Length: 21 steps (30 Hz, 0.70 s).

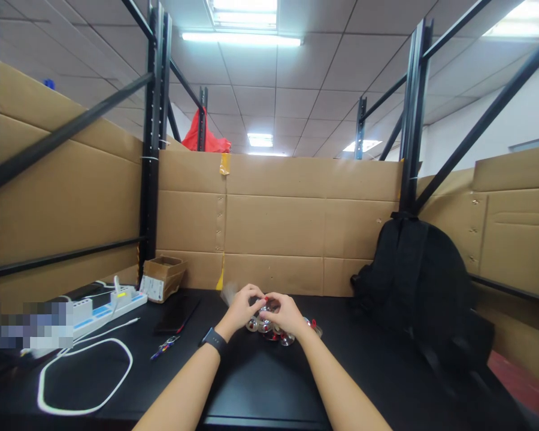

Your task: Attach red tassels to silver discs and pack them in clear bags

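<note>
My left hand [241, 307] and my right hand [288, 313] meet over the middle of the black tabletop. Between their curled fingertips is a small shiny silver ball [266, 306] with a bit of red at its top, partly covered by the fingers. Directly beneath lie several more shiny silver balls [264, 326] with red parts, in a cluster that my right hand partly hides. A pale, see-through wisp [229, 293], perhaps plastic, shows beside the left hand. A dark watch [214, 341] is on my left wrist.
At left are a white power strip [132, 301], a looped white cable [130, 365], a small open carton [164, 278], a dark flat phone-like object [176, 315] and a colourful keychain [165, 347]. A black backpack [422, 275] stands at right. Cardboard panels [273, 227] wall the back.
</note>
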Tool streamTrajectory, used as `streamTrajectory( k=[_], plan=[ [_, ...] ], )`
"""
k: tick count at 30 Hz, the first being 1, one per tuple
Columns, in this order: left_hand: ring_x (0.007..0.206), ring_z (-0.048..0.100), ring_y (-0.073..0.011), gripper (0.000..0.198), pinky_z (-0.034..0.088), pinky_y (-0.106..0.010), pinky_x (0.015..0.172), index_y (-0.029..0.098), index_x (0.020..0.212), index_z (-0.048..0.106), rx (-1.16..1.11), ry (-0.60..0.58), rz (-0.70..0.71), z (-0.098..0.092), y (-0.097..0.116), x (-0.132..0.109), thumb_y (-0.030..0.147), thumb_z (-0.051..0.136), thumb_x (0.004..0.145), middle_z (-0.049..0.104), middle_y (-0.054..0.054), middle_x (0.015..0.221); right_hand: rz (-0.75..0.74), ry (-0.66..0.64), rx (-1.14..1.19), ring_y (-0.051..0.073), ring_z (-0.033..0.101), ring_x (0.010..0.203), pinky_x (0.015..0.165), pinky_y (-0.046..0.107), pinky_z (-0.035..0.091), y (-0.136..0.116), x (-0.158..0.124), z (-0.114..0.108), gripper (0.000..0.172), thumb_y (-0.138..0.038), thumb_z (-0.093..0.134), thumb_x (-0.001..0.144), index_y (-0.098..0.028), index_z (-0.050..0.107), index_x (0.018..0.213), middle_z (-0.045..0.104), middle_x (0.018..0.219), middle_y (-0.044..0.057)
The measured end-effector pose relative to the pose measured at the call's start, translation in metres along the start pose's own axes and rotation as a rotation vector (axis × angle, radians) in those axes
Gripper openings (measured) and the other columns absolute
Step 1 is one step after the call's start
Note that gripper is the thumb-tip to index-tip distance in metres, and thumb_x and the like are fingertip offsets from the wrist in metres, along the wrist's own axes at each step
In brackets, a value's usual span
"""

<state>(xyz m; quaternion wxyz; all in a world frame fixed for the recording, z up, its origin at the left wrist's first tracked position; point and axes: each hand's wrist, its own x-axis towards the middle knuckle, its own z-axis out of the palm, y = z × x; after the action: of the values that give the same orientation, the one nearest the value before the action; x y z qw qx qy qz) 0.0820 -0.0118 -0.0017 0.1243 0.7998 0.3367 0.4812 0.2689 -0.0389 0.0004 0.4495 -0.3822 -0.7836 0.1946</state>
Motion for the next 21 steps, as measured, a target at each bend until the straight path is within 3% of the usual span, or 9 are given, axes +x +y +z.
streamTrajectory(
  k=[3,8,10,14,21],
  plan=[
    [0.098,0.063,-0.0198,0.018,0.047,-0.032,0.093,0.021,0.088,0.074,-0.011,0.015,-0.007,0.007,0.0,-0.001,0.036,0.065,0.084,0.066,-0.007,0.1,-0.022,-0.003,-0.028,0.02,0.069,0.092,0.084,0.03,0.053,0.0,-0.001,-0.005,0.045,-0.027,0.078,0.07,-0.022,0.069,0.114,0.074,0.105,0.005],
    [0.099,0.064,-0.0181,0.027,0.049,-0.032,0.092,0.02,0.112,0.064,-0.048,0.113,-0.053,0.01,-0.007,0.001,0.033,0.051,0.092,0.068,-0.006,0.103,-0.003,0.052,-0.072,0.021,0.068,0.097,0.092,0.036,0.051,0.004,-0.001,-0.009,0.05,-0.027,0.069,0.079,-0.024,0.059,0.128,0.072,0.109,0.007],
    [0.095,0.065,-0.0177,0.023,0.05,-0.031,0.09,0.019,0.108,0.063,-0.04,0.108,-0.077,0.007,-0.009,0.001,0.031,0.051,0.092,0.07,-0.005,0.1,0.031,0.085,0.003,0.021,0.068,0.1,0.093,0.037,0.051,0.008,0.001,-0.007,0.048,-0.03,0.063,0.085,-0.024,0.054,0.131,0.071,0.109,0.008],
    [0.089,0.068,-0.0185,0.02,0.051,-0.03,0.087,0.019,0.099,0.066,-0.082,-0.03,-0.094,0.003,-0.009,0.0,0.032,0.063,0.084,0.073,-0.005,0.093,0.092,0.08,0.154,0.021,0.068,0.102,0.091,0.037,0.052,0.021,0.005,0.0,0.048,-0.038,0.06,0.088,-0.022,0.049,0.132,0.069,0.109,0.01],
    [0.085,0.068,-0.0178,0.011,0.051,-0.028,0.083,0.017,0.088,0.069,-0.157,-0.023,-0.069,0.011,-0.002,-0.001,0.023,0.063,0.081,0.074,-0.005,0.089,0.093,0.02,0.277,0.022,0.069,0.098,0.094,0.041,0.052,0.024,0.004,0.009,0.056,-0.045,0.072,0.081,-0.022,0.052,0.127,0.071,0.103,0.008]
  ],
)
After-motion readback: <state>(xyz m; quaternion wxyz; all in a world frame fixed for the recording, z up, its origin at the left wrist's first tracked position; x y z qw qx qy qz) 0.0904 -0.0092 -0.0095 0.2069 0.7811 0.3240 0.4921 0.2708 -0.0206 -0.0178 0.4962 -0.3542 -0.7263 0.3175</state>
